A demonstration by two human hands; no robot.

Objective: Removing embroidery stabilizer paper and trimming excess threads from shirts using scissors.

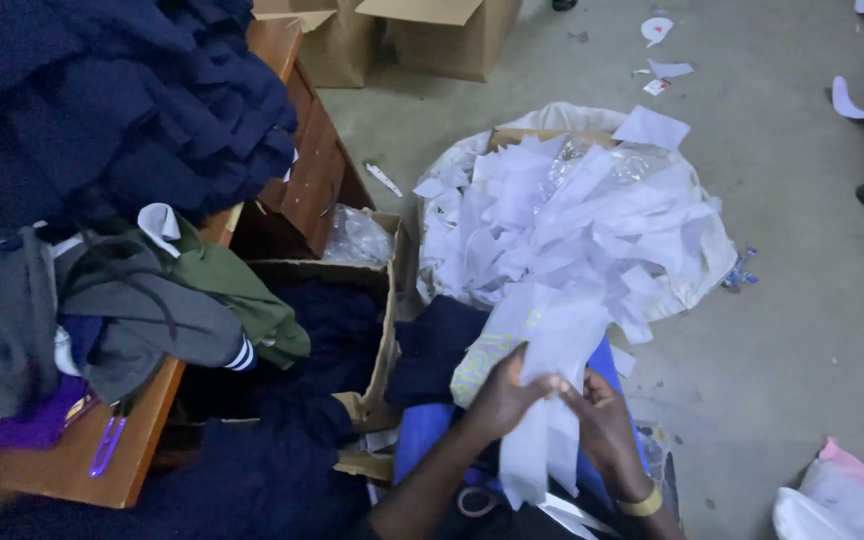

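head view: left of the fingers sits an open cardboard box [384, 330] of dark cloth. left hand [504, 392] and right hand [600, 420] both pinch 1 white paper strip [552, 400]; beyond them, a sack of paper scraps [572, 210].

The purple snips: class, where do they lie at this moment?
In the head view, the purple snips lie at lower left on the wooden table, just below the grey garment and beside the open cardboard box.

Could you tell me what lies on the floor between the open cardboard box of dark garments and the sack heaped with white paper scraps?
Only bare concrete floor shows in the head view between cardboard box and sack.
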